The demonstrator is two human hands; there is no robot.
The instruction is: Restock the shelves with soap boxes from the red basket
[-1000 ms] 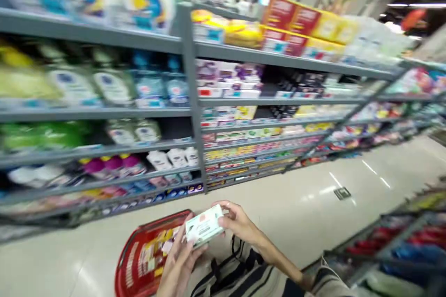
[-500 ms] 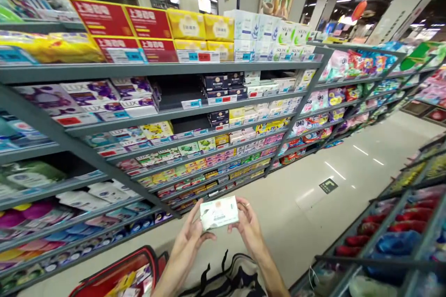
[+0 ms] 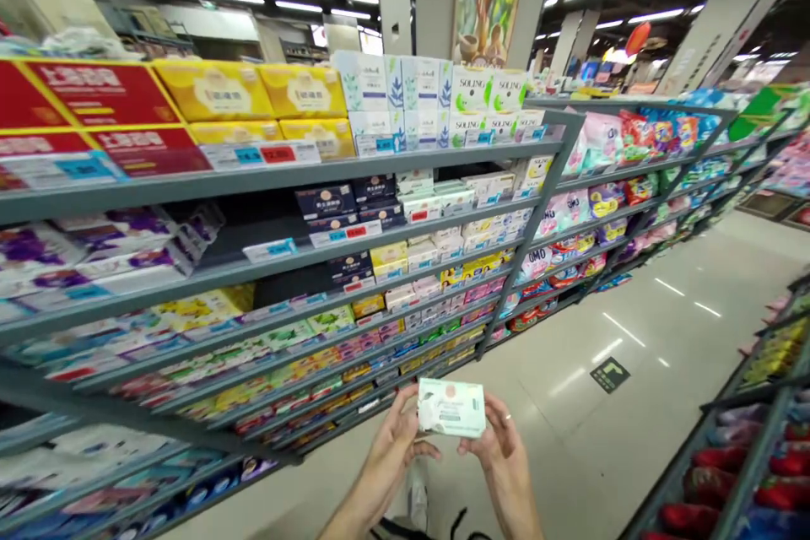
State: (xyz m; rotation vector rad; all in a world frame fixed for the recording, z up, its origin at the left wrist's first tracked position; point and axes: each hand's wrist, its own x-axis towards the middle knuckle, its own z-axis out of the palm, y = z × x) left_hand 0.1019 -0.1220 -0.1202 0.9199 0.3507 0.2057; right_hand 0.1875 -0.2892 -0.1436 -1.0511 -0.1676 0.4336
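Between my two hands is a small pale green and white soap box (image 3: 450, 407), its printed broad face turned up toward me. My left hand (image 3: 400, 430) grips the box's left end, fingers behind and thumb near the lower corner. At the right end, my right hand (image 3: 499, 434) holds it too, with a ring on one finger. The box hangs in the air above the aisle floor, apart from the shelves. Similar pale boxes (image 3: 452, 196) stand on the second shelf ahead, beside dark navy boxes (image 3: 326, 204).
A long grey shelf rack (image 3: 284, 173) full of boxed soaps runs along the left. Bags of detergent (image 3: 601, 139) fill the rack beyond it. Another low rack (image 3: 727, 472) with red slippers stands at the right. A floor sign (image 3: 610, 374) lies in the aisle (image 3: 557, 456).
My view has swung and moved forward along the shelf, so the red basket has left the picture. Both hands still hold the soap box, now further right in view.
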